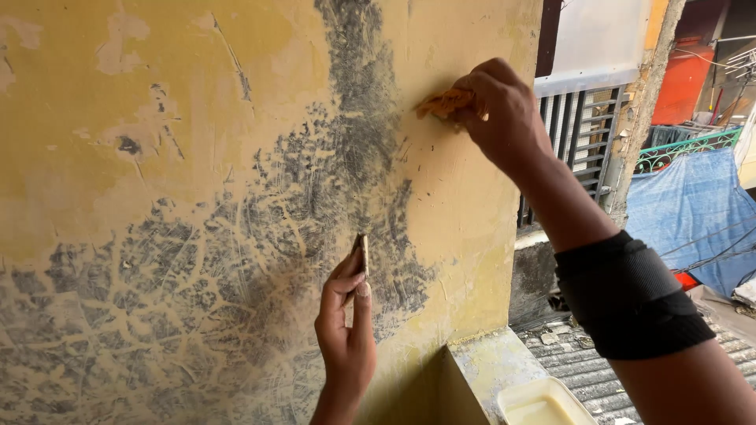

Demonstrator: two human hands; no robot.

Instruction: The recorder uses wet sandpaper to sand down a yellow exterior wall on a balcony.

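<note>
— Far left of the wall?
— Yellow paint, patchy, scraped down to grey in a wide band spreading low and leftward across it.

— Next along, low against the wall?
— Left hand, raised from below, fingers closed round a thin flat scraper, blade edge-on and touching the wall amid the grey scraped patch. Held upright, thumb alongside.

— Higher up the wall, further right?
— Right hand, fingers curled tight over a worn orange-brown piece of sandpaper, pressed flat to the wall near its right edge, just beside the dark vertical streak. Black sleeve band round the forearm, below and right of that hand.

— Below the wall's right corner?
— Pale ledge jutting out, dusted yellow; shallow cream tub just right of it, at the bottom edge.

— Beyond the wall's right edge?
— Grey louvred grille, then blue tarpaulin further right, well apart from the wall; red shape above, too blurred to identify.
</note>
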